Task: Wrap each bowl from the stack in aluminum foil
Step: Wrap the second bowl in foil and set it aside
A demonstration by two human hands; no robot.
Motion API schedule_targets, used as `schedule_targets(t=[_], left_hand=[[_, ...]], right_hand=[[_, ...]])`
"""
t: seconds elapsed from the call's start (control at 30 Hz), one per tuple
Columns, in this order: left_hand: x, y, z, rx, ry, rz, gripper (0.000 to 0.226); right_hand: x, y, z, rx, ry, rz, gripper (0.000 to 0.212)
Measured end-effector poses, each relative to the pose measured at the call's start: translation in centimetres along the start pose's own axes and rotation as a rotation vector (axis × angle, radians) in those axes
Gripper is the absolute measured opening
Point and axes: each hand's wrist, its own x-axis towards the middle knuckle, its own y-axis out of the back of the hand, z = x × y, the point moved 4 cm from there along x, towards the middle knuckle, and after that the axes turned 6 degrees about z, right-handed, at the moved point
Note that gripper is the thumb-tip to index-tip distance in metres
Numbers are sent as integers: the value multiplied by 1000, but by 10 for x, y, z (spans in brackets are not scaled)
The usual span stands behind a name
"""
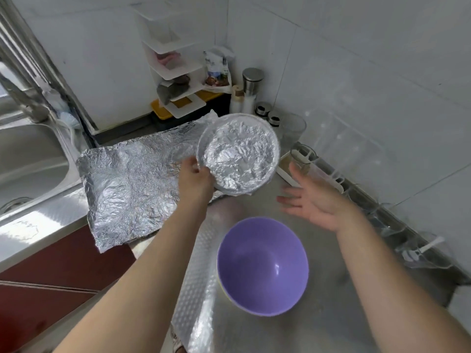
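The foil-covered bowl point(239, 155) is beyond the purple bowl point(262, 266), tilted so its crinkled silver inside faces the camera. The left hand point(195, 179) has its grip on the near left rim, thumb over the edge, forearm reaching in from the lower left. The right hand point(314, 198) is beyond and right of the purple bowl, its grip released, fingers straight and spread, holding nothing and slightly blurred.

The purple bowl sits upright on the steel tabletop point(336, 296). Beyond and left of it a creased foil sheet point(132, 184) lies flat, one corner hanging over the tabletop edge. Farther left is a sink point(33, 159). Far beyond, in the corner, stand a white rack point(175, 72) and a printed packet point(216, 70), its writing too blurred to read.
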Motion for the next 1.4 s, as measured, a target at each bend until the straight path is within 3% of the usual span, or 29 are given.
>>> schedule_targets(t=[0.1,0.17,0.27,0.47,0.53,0.6,0.67,0.77,0.9,1.1,1.23,1.33,1.4], left_hand=[[2,-31,-4,33,92,-156,32],[2,-46,-13,99,130,-260,53],[6,-61,-30,347,119,-354,69],[10,-71,-64,576,141,-499,62],[12,-65,-62,556,95,-462,51],[29,-48,-56,587,-58,-282,39],[46,-24,-56,864,-271,-175,48],[61,13,-85,1266,-258,-255,74],[57,30,-102,1429,-370,-301,65],[26,33,-106,1504,-473,-356,73],[-8,27,-103,1473,-462,-482,77],[-14,34,-98,1256,-355,-550,74],[1,47,-88,916,-205,-498,63]], right_hand=[[25,0,-3,81,-20,41,63],[36,7,3,107,-54,128,44],[50,25,21,135,-127,215,36],[66,41,44,2,-64,247,33],[68,42,47,-15,-39,264,36],[74,43,47,-42,-2,271,38],[72,44,45,-78,32,278,41],[67,47,39,-94,63,293,41],[58,43,16,20,81,254,35],[36,25,-37,28,150,168,17],[39,-13,-51,-12,134,81,18],[53,-54,-48,-59,94,16,16],[62,-85,-44,-112,76,-26,15]])
